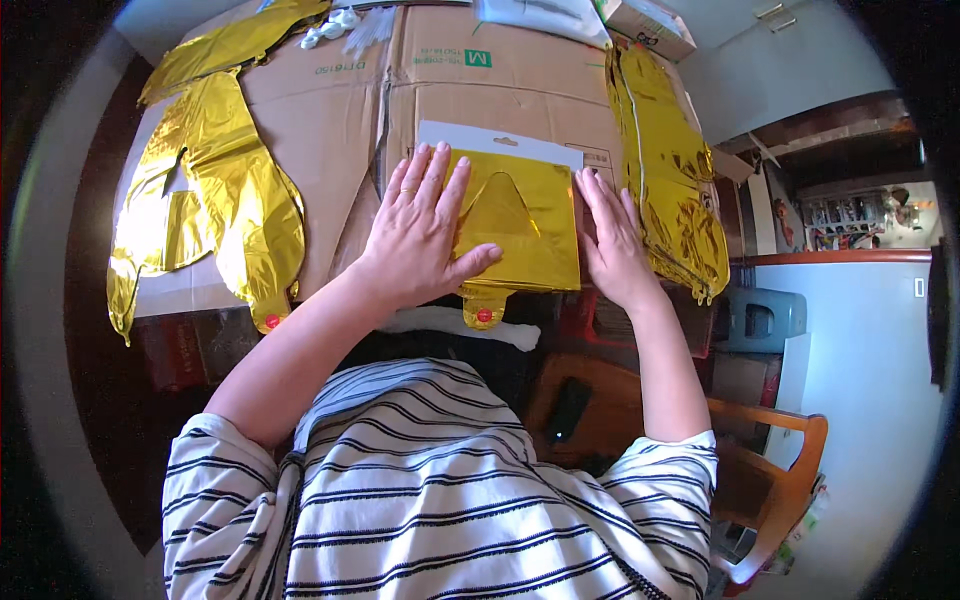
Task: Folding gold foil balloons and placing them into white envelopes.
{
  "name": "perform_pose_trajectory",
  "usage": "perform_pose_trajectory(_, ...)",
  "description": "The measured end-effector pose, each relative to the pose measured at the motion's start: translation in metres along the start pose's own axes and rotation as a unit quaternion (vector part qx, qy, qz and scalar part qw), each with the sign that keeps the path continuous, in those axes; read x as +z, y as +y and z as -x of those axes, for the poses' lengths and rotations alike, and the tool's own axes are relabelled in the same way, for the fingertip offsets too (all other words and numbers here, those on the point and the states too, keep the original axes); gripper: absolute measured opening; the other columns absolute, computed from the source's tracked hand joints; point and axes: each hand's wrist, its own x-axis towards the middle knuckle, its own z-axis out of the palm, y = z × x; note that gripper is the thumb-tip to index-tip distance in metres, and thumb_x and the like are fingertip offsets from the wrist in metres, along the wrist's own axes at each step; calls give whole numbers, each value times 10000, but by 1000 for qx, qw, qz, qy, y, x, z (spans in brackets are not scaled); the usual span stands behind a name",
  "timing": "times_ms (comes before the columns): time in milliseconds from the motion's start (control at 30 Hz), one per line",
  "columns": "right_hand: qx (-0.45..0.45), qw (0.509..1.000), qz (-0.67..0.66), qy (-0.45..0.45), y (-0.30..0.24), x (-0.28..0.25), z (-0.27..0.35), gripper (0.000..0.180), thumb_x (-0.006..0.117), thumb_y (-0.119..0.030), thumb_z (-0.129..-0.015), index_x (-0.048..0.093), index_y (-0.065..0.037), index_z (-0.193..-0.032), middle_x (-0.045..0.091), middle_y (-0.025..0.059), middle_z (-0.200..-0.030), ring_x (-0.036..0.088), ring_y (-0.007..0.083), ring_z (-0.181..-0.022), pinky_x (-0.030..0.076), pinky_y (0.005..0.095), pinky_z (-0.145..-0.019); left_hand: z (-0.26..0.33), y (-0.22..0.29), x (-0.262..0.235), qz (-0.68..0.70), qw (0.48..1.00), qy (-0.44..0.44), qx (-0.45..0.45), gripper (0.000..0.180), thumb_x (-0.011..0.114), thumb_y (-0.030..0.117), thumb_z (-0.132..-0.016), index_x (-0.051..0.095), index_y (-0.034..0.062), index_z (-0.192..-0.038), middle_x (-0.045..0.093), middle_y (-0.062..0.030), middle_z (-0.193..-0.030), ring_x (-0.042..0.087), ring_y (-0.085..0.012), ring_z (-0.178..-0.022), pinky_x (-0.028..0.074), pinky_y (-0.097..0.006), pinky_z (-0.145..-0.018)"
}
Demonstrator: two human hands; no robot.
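Note:
A gold foil balloon (525, 235), folded to a rough square, lies on a white card (550, 147) with a hanging slot at its far edge. Its tail with a red dot pokes out over the near edge of the cardboard. My left hand (422, 230) lies flat on the left side of the foil, fingers stretched away from me, thumb out across it. Along the right edge rests my right hand (615, 240), its fingers extended and nothing gripped. Left of my left hand lies an unfolded gold foil balloon (225, 150), also with a red dot on its tail.
Flattened cardboard (310, 130) covers the table. More gold foil (665, 170) lies at the right and far left. Clear plastic strips (368, 32), a clear bag (545, 18) and a small box (650, 25) sit at the far edge. A wooden chair (790, 450) stands at the lower right.

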Motion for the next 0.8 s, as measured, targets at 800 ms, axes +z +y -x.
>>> perform_pose_trajectory(800,10,995,-67,66,-21,-15,20,483,576,-253,-1000,505,-70,-1440,461,162,-1513,419,308,-1418,263,507,-1193,9,-19,-17,72,996,-5,48,897,536,654,-919,344,15,-1518,248,-271,-1591,229,-435,-1483,200,-518,-1207)
